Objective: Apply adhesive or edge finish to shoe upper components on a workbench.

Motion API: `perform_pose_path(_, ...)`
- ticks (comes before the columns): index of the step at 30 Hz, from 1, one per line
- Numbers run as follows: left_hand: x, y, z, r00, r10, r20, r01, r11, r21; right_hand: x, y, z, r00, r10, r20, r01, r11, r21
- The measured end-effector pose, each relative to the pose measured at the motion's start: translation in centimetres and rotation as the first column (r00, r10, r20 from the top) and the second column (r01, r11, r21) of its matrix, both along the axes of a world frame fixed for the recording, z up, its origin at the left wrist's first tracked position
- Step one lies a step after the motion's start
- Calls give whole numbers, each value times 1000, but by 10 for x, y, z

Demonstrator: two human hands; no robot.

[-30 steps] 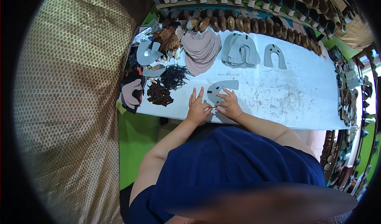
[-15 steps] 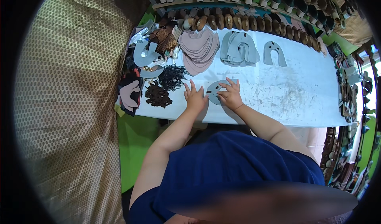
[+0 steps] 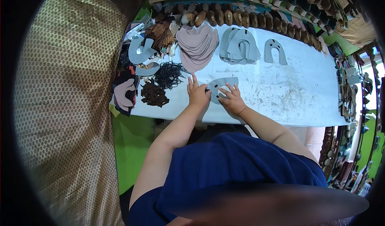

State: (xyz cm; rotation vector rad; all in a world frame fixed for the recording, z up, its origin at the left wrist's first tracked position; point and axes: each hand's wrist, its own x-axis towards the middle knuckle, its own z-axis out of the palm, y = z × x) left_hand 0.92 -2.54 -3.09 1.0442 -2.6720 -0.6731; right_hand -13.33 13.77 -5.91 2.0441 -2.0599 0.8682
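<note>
On the white table before me lies a grey U-shaped cut-out piece (image 3: 225, 82) with small dark tabs on it. My left hand (image 3: 199, 95) is at its left end, thumb and forefinger closed at a dark tab on the edge, other fingers raised. From the right, my right hand (image 3: 233, 100) rests over the piece's near side, fingers spread and fingertips on its surface. Part of the piece is hidden under this hand. To the left lie a pile of short dark brown strips (image 3: 155, 95) and a tangle of black strips (image 3: 169, 75).
Behind are a stack of pinkish cut-outs (image 3: 196, 45), a stack of grey U-shaped pieces (image 3: 239, 46) and a single tabbed grey one (image 3: 275, 52). Wooden shoe lasts (image 3: 228, 17) line the far edge. More cut-outs (image 3: 140, 51) clutter the left; tools (image 3: 345, 89) hang at the right end.
My left thumb and forefinger have closed at the dark tab on the piece's left edge. The right hand's fingers have shifted slightly down over the piece. The whole view has moved a little.
</note>
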Motion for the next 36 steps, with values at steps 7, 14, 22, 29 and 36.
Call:
perform_pose_path(7,-3,-6,-4,994,95,44,-96,995,22,3,0,8,988,-64,139,50,994,100)
perform_pose_path(14,4,-8,-13,990,140,1,-140,990,2,8,-21,18,978,-141,153,152,987,-57)
perform_pose_path(22,9,-6,-17,991,128,-41,-129,991,-33,16,-25,8,987,-132,92,132,991,8)
perform_pose_path(29,17,-8,-31,987,81,-141,-87,995,-39,16,-23,11,990,-51,129,41,996,82)
perform_pose_path(36,15,-3,-30,988,25,-154,-43,993,-114,17,-22,15,989,-63,131,43,989,144)
